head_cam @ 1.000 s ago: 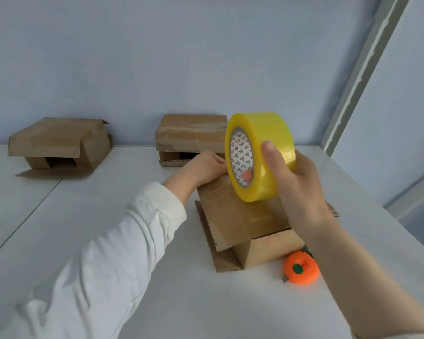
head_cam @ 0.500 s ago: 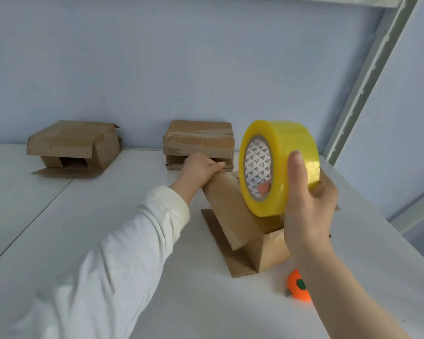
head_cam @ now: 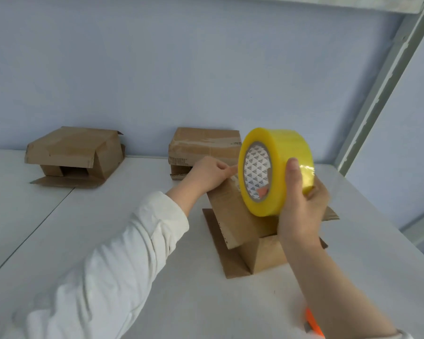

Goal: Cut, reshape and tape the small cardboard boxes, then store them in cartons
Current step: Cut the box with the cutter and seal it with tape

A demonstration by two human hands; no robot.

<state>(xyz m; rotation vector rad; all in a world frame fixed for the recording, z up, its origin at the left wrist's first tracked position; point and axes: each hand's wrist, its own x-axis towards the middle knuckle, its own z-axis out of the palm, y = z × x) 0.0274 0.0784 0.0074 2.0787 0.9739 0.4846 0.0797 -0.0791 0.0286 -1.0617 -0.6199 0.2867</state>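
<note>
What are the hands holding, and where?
The right hand grips the yellow tape roll by its outer band. The left hand pinches at the top edge of the box; what, cannot be told.

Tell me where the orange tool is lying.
Head view, bottom right: the orange tool lies on the white table, half hidden behind the right forearm, nearer the camera than the open cardboard box.

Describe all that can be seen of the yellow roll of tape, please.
The yellow roll of glossy plastic tape is thick, wound on a core printed with small triangles, with an orange patch inside. It is held on edge above the brown cardboard box, core facing left. The right hand grips it, thumb across the outer face. Fingertips of the left hand reach its rim.
</note>
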